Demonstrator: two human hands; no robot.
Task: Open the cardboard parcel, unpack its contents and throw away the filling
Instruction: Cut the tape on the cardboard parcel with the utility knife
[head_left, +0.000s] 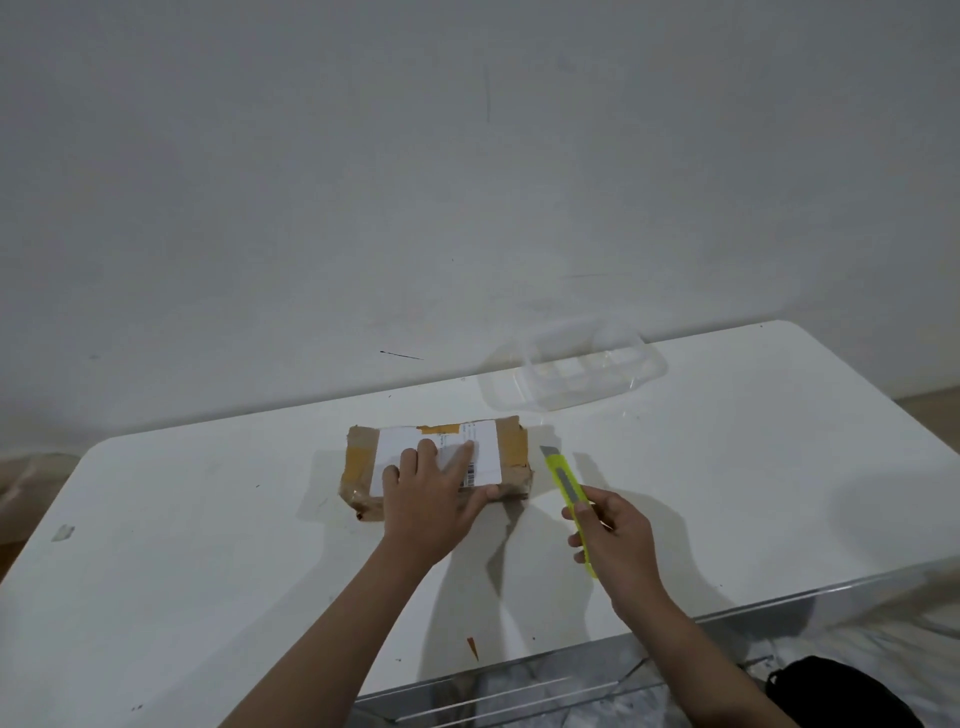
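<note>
1. Right now the right hand (615, 540) has its grip curled round the handle of a yellow-green utility knife (567, 499), with the short blade tip pointing away from the person toward the parcel's right end, just beside it but not touching
2. Meanwhile the left hand (431, 499) presses flat on the cardboard parcel (511, 452), fingers spread over its white shipping label (395, 452) and thumb hooked on the near edge, its grip steadying rather than lifting
3. Judging by this, the opening step is in hand: the parcel looks sealed with tape and nothing is unpacked yet
4. Next, the blade probably needs to reach a taped seam and run shallow along it, away from the holding fingers, which sit close to any cut across the top
5. Around them, the white desk (208, 519) offers open room left and right of the parcel; a clear plastic tray (571, 371) lies well behind near the far edge
6. Close to the person, below the desk's near edge, sits a clear bin (519, 691), likely for the filling
</note>
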